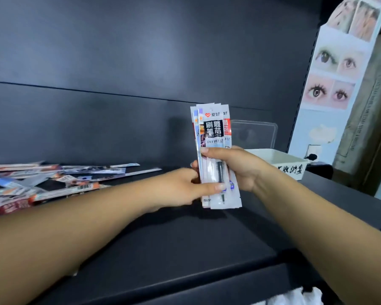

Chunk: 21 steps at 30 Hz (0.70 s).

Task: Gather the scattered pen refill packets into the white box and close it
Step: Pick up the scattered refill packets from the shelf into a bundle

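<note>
Dark shelf (185, 249): broad matte surface with a dark back panel, carrying everything below.

Display stand (330, 84): tall, pale, printed with pictures of eyes, at the right end of the shelf, behind the box.

Loose packets (53, 181): flat scattered heap at far left of the shelf, overlapping at mixed angles, long axes mostly left to right. Well apart from both hands; nearer the left arm. Not yet gathered.

White box (282, 160): open, set at the right rear of the shelf, handwritten characters on its front wall. Just behind and to the right of the right hand. Contents not visible from this angle.

Clear lid (254, 133): standing upright behind the box's left end, apparently hinged; box therefore not closed.

Bundle of packets (213, 150): several refill packets stacked face to face, held upright, long axis vertical, top edges fanned slightly. Between the two hands, left of the box and near it.

Right hand (240, 168): closed round the middle of the bundle from the right, fingertips across its front.

Left hand (185, 186): pinching the lower left edge of the bundle, thumb laid over the front.

Judgement: short carry rightward to the box, best led by the nearer right hand; bundle likely to need tipping from vertical to lie along the box. Heap at left remaining for the left hand.
</note>
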### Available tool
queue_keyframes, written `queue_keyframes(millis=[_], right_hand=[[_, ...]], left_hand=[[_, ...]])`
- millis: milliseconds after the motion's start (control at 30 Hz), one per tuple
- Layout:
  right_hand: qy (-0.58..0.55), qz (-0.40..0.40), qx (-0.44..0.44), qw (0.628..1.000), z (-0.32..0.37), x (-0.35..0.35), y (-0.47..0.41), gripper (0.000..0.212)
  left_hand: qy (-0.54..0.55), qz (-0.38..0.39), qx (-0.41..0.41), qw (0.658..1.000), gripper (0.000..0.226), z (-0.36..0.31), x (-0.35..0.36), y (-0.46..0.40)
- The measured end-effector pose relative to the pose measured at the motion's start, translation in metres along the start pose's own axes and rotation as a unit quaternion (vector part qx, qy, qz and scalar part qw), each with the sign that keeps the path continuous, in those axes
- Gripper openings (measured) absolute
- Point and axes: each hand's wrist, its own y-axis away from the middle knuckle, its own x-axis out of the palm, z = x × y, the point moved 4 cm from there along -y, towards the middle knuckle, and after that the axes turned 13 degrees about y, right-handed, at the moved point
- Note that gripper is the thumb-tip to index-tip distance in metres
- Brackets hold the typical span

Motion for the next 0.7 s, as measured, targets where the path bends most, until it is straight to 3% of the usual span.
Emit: queue_keyframes(millis=[100,200,367,700], right_hand=[[0.031,0.003,0.053,0.998,-0.016,-0.019,-0.024,0.007],[0.095,0.029,0.109,0.989,-0.031,-0.027,-0.042,0.007],[0.2,0.037,0.147,0.968,-0.044,-0.033,-0.062,0.011],[0.399,-0.01,0.106,0.911,-0.055,-0.04,-0.074,0.028]], left_hand=[[-0.228,-0.049,-0.008,0.972,0.048,0.011,-0.017,-0.007],[-0.325,-0.043,-0.041,0.944,0.058,0.027,-0.024,-0.01],[-0.323,-0.047,-0.066,0.943,0.065,0.042,-0.028,-0.008],[-0.348,-0.047,-0.07,0.934,0.066,0.049,-0.026,-0.011]])
